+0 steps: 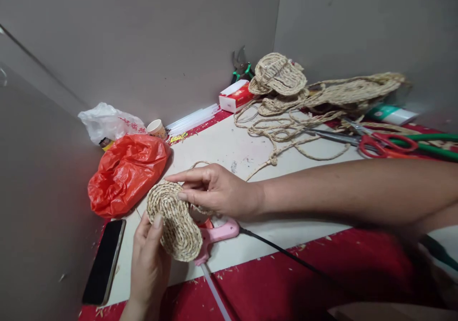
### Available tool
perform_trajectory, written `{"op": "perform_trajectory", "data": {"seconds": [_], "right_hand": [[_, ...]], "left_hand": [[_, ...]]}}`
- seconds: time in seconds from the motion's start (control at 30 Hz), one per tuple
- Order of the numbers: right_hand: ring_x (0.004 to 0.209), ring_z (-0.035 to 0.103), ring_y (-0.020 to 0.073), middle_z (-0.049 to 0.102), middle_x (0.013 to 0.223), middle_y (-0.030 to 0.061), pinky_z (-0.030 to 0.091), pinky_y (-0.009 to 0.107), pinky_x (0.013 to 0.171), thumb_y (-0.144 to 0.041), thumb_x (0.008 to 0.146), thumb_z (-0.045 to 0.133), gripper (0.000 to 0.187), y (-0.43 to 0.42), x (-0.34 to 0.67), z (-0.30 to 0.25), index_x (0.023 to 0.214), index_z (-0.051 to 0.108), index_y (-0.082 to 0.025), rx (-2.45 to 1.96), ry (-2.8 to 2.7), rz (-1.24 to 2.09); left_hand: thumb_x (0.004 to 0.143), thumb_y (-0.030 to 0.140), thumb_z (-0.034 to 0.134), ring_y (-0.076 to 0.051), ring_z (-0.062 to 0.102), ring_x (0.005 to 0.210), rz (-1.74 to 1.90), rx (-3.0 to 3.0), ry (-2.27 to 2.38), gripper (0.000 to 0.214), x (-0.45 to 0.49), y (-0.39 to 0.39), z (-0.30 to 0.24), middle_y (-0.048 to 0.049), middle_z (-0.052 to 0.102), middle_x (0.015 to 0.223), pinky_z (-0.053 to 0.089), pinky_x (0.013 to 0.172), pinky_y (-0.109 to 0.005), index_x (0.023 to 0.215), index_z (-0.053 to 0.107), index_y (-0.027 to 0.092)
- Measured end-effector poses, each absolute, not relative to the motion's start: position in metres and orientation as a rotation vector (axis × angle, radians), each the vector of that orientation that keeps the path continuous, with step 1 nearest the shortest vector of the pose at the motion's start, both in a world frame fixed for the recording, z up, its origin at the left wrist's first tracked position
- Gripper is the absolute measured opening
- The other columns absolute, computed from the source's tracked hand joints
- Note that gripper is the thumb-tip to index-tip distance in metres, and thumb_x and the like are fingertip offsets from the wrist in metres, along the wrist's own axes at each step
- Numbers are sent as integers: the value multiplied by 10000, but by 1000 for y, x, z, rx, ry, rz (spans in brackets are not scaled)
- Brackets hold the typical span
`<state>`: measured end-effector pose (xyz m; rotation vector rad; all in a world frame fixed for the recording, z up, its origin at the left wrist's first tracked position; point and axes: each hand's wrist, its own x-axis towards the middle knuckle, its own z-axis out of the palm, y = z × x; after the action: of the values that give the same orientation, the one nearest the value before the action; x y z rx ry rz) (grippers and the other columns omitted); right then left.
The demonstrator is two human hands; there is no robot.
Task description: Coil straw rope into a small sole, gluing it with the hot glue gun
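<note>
My left hand [148, 252] grips the lower left edge of a woven straw sole [175, 221], its thumb on the face and its fingers behind. My right hand [222, 192] pinches the sole's upper right edge between thumb and fingers. The sole is shaped like a small shoe bottom, coiled from braided straw cord, and tilted toward me. Some straw cord trails behind my right hand, partly hidden. Just under the sole's right side lies a pink glue gun [218, 235] with a clear glue stick [214, 290] in it and a black cable.
A red plastic bag [129, 173] and a phone [103, 264] lie at left. Behind stand a paper cup [156, 129], glue sticks [193, 120] and a tissue box [236, 97]. Straw cord [272, 125], woven straw pieces [279, 75] and red-handled scissors [386, 144] fill the right back.
</note>
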<state>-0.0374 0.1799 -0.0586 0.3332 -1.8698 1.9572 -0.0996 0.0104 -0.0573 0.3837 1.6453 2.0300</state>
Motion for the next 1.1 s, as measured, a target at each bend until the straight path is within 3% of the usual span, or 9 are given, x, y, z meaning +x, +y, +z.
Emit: {"op": "perform_trajectory", "data": {"seconds": [0.13, 0.23, 0.43, 0.63, 0.8, 0.97, 1.1], "right_hand": [[519, 352, 39, 438, 597, -54, 328, 173, 487, -190, 847, 516, 400, 176, -36, -61, 1222, 558, -61, 378, -1839, 2024], [504, 345, 39, 416, 578, -64, 331, 175, 488, -201, 856, 513, 397, 175, -36, -63, 1228, 553, -67, 387, -1818, 2075], [553, 355, 52, 390, 615, -53, 348, 190, 517, -207, 873, 487, 408, 174, -36, -68, 1252, 535, -64, 370, -1996, 1810], [549, 336, 74, 352, 614, -62, 343, 205, 519, -204, 891, 436, 574, 166, -41, -74, 1437, 293, -100, 394, -2208, 1504], [542, 403, 96, 413, 590, -56, 393, 237, 584, -186, 897, 381, 634, 162, -54, -75, 1469, 143, -47, 423, -2452, 1216], [676, 557, 147, 633, 795, 67, 441, 282, 697, -249, 919, 372, 658, 158, -51, -72, 1477, 88, -46, 276, -2716, 818], [740, 609, 211, 667, 909, 165, 443, 332, 701, -305, 924, 368, 661, 150, -42, -73, 1477, 114, -46, 193, -2749, 695]], "left_hand": [[702, 313, 740, -242, 666, 906, 1931, 255, 1596, 480, -98, 11, -63, -82, 696, 1019, 508, 831, -359, 1154, 619, 206], [694, 316, 750, -240, 676, 863, 1895, 235, 1566, 397, -97, 13, -62, -90, 700, 1006, 520, 811, -358, 1057, 658, 182], [724, 280, 728, -227, 686, 771, 1885, 297, 1472, 348, -98, 12, -65, -91, 711, 922, 534, 756, -348, 1043, 663, 158], [753, 248, 703, -225, 683, 791, 1986, 365, 1352, 306, -113, 9, -68, -87, 711, 929, 532, 758, -346, 1041, 661, 155], [687, 211, 753, -212, 687, 744, 2102, 316, 1306, 296, -130, 11, -66, -83, 716, 857, 536, 750, -320, 960, 674, 127], [703, 147, 715, -180, 682, 715, 2143, 306, 1232, 260, -138, 14, -66, -70, 718, 870, 550, 692, -289, 959, 671, 136], [744, 105, 655, -182, 683, 743, 2136, 287, 1202, 208, -139, 16, -66, -77, 718, 877, 545, 755, -322, 949, 675, 134]]}}
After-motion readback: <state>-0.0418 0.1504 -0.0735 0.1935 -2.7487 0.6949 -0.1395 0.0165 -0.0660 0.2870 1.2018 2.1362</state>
